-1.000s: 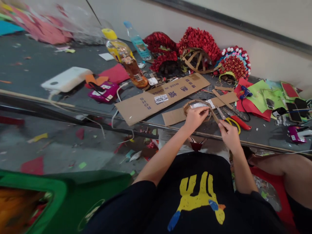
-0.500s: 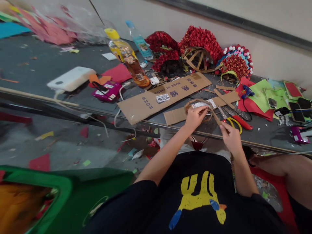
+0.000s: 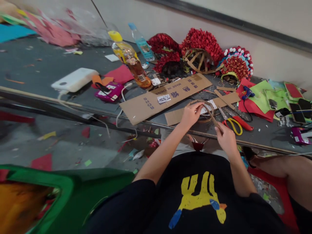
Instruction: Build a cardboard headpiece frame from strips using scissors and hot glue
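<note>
My left hand (image 3: 191, 114) is closed in a pinch at the upper left of a cardboard ring (image 3: 211, 107), just above the table edge. My right hand (image 3: 226, 138) pinches the near end of a narrow cardboard strip (image 3: 210, 114) that slants up to the ring. Whether strip and ring are joined I cannot make out. Under the ring lies a flat cardboard piece (image 3: 174, 117) with a white label. To the right of the ring are scissors (image 3: 235, 126) with yellow and red handles and a red-handled tool (image 3: 243, 123).
A long printed cardboard piece (image 3: 148, 105) lies left of my hands. Behind it stand a yellow-capped bottle (image 3: 131, 61) and red ruffled headpieces (image 3: 201, 42). A blue glue gun (image 3: 248, 93) rests on red paper. Another person's leg (image 3: 275, 165) is at the right.
My left hand has moved slightly left along the ring. My right hand has shifted a little left and down, and more of the strip shows between the hands.
</note>
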Demonstrator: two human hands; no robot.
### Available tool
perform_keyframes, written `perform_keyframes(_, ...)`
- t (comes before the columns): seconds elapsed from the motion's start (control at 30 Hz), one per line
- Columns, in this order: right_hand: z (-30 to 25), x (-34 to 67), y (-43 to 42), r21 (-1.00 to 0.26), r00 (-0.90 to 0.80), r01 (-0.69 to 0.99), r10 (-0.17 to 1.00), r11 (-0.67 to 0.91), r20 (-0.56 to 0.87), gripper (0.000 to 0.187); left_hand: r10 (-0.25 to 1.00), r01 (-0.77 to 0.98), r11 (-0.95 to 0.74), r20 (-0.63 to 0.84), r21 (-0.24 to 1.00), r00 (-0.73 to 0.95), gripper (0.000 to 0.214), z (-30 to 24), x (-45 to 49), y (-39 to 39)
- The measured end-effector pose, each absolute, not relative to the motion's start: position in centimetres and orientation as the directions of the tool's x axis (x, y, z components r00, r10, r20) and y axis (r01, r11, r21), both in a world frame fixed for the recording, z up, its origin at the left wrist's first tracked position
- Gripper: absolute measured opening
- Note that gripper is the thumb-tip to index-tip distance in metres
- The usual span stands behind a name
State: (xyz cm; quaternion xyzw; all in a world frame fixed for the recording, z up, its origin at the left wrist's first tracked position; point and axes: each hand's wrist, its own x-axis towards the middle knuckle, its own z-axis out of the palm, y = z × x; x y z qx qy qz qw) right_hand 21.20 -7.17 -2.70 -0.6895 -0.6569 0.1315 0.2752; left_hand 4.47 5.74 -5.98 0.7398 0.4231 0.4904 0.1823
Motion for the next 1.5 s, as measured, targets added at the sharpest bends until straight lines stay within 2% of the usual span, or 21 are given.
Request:
perform_keyframes(0.13, -2.8, 23.8, -5.0, -0.436, 0.188, 0.898, 0.946, -0.057, 0.264, 0.028, 0.802, 0.520, -0.526, 0.596, 0.673, 0.040, 0.032, -6.1, 0.8, 5.3)
perform_keyframes(0.27, -2.5, 24.0, -2.1, -0.452, 0.194, 0.892, 0.890, 0.016, 0.413, 0.035, 0.771, 0.721, -0.488, 0.629, 0.492, 0.093, 0.025, -6.3, -1.2, 4.4)
perform_keyframes(0.43, -2.0, 21.6, 0.2, -0.468, 0.051, 0.867, 0.904, 0.170, 0.424, 0.042, 0.775, 0.762, -0.523, 0.585, 0.382, 0.239, 0.028, -5.0, -1.0, 3.9)
perform_keyframes(0.53, -1.8, 20.4, 0.7, -0.504, 0.039, 0.842, 0.909, 0.194, 0.415, 0.034, 0.806, 0.757, -0.515, 0.527, 0.402, 0.269, 0.033, -4.4, -0.6, 4.2)
perform_keyframes(0.6, -1.7, 19.9, 1.0, -0.513, 0.074, 0.846, 0.921, 0.146, 0.384, 0.030, 0.824, 0.765, -0.483, 0.518, 0.426, 0.231, 0.035, -4.4, -0.4, 4.4)
perform_keyframes(0.7, -1.9, 19.2, 1.4, -0.481, 0.156, 0.877, 0.932, 0.021, 0.326, 0.039, 0.826, 0.776, -0.459, 0.530, 0.434, 0.192, 0.030, -4.4, 0.4, 4.3)
perform_keyframes(0.8, -2.3, 18.5, 1.8, -0.460, 0.226, 0.887, 0.907, -0.040, 0.356, 0.053, 0.838, 0.783, -0.436, 0.517, 0.443, 0.174, 0.031, -3.8, 1.5, 3.7)
perform_keyframes(0.9, -2.3, 17.9, 2.1, -0.463, 0.171, 0.884, 0.878, 0.064, 0.448, 0.051, 0.865, 0.799, -0.362, 0.493, 0.481, 0.095, 0.049, -2.8, 2.3, 3.5)
perform_keyframes(1.03, -2.3, 18.7, 2.7, -0.442, 0.043, 0.871, 0.862, 0.215, 0.505, 0.034, 0.881, 0.772, -0.245, 0.468, 0.587, -0.077, 0.060, -2.4, 2.1, 4.2)
perform_keyframes(1.13, -2.5, 20.1, 3.1, -0.417, 0.073, 0.896, 0.877, 0.151, 0.474, 0.027, 0.898, 0.727, -0.264, 0.437, 0.634, -0.054, 0.056, -3.1, 1.4, 5.2)
perform_keyframes(1.27, -2.5, 21.0, 3.3, -0.342, 0.153, 0.940, 0.915, -0.017, 0.373, 0.030, 0.894, 0.756, -0.342, 0.442, 0.558, 0.078, 0.050, -3.9, 0.9, 5.7)
perform_keyframes(1.4, -2.0, 21.0, 3.2, -0.268, 0.191, 0.955, 0.955, -0.127, 0.228, 0.035, 0.920, 0.879, -0.215, 0.389, 0.427, 0.036, 0.044, -4.0, 0.7, 5.6)
perform_keyframes(1.5, -1.7, 21.1, 3.1, -0.230, 0.189, 0.960, 0.976, -0.160, 0.107, 0.035, 0.960, 0.912, -0.154, 0.275, 0.380, 0.047, 0.040, -4.1, 0.6, 5.7)
